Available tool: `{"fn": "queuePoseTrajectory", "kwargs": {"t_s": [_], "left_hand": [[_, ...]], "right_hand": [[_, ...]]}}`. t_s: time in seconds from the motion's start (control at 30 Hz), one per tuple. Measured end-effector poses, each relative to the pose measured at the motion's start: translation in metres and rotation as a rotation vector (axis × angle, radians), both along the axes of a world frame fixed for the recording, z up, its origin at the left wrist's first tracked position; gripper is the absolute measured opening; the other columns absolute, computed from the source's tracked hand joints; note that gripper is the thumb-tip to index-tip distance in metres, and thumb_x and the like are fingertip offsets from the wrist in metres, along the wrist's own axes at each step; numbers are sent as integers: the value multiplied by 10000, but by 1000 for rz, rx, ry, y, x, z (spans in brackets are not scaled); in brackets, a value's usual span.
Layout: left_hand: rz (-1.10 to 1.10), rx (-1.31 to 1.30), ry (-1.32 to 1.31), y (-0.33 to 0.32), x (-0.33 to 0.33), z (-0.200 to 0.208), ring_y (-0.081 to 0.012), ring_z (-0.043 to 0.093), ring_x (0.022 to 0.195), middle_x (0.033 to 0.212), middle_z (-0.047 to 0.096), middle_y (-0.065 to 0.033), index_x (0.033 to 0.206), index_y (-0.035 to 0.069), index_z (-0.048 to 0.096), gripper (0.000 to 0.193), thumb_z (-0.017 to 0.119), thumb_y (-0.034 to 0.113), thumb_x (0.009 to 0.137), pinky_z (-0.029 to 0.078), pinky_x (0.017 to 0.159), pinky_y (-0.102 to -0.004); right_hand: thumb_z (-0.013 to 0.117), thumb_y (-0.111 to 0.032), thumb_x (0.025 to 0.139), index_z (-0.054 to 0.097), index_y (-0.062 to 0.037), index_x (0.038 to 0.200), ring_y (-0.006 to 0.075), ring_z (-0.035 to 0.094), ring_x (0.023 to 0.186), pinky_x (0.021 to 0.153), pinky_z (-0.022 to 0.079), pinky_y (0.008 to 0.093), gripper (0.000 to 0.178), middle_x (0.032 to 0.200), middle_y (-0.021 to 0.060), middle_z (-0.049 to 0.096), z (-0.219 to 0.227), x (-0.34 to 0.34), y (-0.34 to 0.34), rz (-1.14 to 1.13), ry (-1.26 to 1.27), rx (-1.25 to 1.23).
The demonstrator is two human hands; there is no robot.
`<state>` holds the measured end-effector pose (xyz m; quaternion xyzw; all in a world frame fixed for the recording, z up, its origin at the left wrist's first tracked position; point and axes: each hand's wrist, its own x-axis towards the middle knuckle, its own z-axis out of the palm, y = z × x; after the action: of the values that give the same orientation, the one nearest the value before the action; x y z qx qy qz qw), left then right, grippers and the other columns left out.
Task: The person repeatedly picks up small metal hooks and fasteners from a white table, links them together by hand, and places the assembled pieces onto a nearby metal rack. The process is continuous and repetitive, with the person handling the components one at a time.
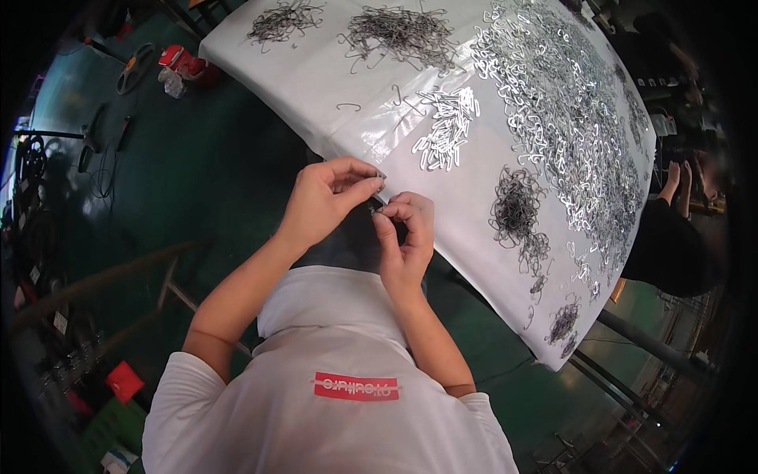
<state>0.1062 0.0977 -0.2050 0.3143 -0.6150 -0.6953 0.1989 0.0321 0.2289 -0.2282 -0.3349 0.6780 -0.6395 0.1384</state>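
Note:
My left hand (321,201) and my right hand (408,241) are close together at the near edge of the white-covered table (466,217). Thumb and fingers of each are pinched shut. Something small and dark shows between the fingertips, too hidden to name. Just beyond my hands lies a small pile of shiny silver metal clips (446,130). A few loose wire hooks (348,106) rest to its left. A dark heap of wire hooks (517,209) sits to the right of my hands.
A wide spread of shiny metal pieces (564,118) covers the table's right side. More dark wire hooks (403,35) lie at the far side, with a smaller heap (564,322) near the right corner. A red container (185,63) stands left. A person in dark clothing (675,249) is at the right.

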Motion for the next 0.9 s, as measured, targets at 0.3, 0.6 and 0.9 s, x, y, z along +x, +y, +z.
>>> {"fn": "queuePoseTrajectory", "kwargs": {"t_s": [0.3, 0.6, 0.9], "left_hand": [[38, -248, -11, 7, 14, 10, -80, 629, 681, 789, 715, -50, 935, 14, 713, 146, 705, 97, 815, 488, 628, -229], [25, -418, 37, 1, 23, 0, -190, 628, 879, 984, 683, -64, 894, 20, 703, 133, 724, 39, 764, 491, 728, -294], [61, -498, 29, 3, 31, -10, -223, 603, 895, 973, 660, -66, 883, 20, 700, 141, 733, 4, 746, 487, 774, -312]], "right_hand": [[692, -50, 814, 616, -28, 874, 216, 552, 869, 763, 457, 304, 99, 972, 95, 551, 3, 2, -8, 6, 63, 27], [699, -57, 820, 604, -25, 921, 184, 538, 896, 769, 445, 302, 142, 991, 76, 570, -5, -6, -14, 135, 73, 157], [635, -141, 861, 653, -40, 915, 279, 627, 768, 688, 487, 386, 116, 883, 116, 623, -17, -134, -84, 45, 448, 582]]}}
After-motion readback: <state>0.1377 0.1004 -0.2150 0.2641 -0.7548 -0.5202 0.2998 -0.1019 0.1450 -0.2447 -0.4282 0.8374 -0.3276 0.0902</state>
